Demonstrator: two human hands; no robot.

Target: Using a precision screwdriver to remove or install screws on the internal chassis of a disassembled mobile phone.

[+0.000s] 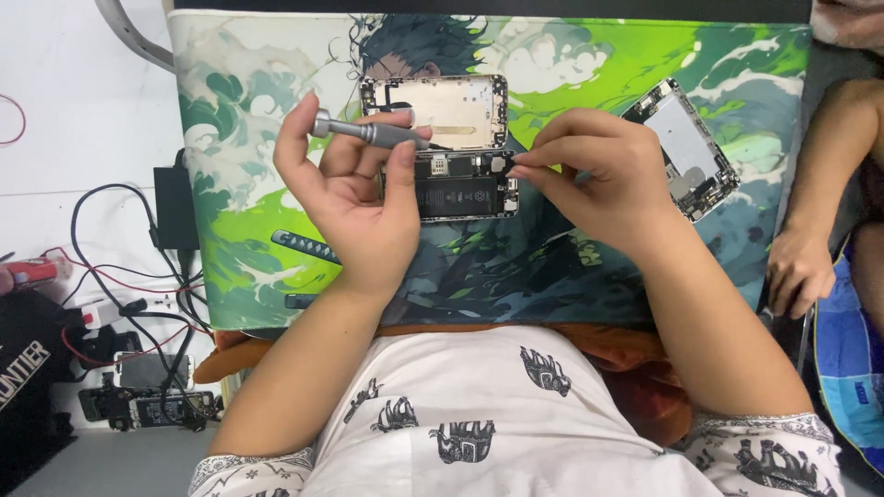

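**Two hands over an opened phone**

Two hands worked above the opened phone (460, 170), which lay near the top middle of the mat (276, 92), a green and teal illustrated one. The left hand (354, 198) held a grey screwdriver (368, 132) across its fingertips, thumb and fingers curled round the shaft, palm turned up toward the camera. The tool lay almost level, its thin tip pointing right over the phone's upper half. The right hand (603, 179) was pinched narrow, thumb and forefinger closed at the phone's right edge, beside the black battery (459, 196); whatever sat between the fingertips was too small to tell.

The phone's back shell showed bare metal in the upper part, with boards and battery below. A second panel (683, 147) lay tilted to the right on the mat, well apart from the phone. Another person's hand (796, 271) rested at the mat's right edge. Black and red cables (129, 276) trailed left of the mat, near a black adapter (175, 207).
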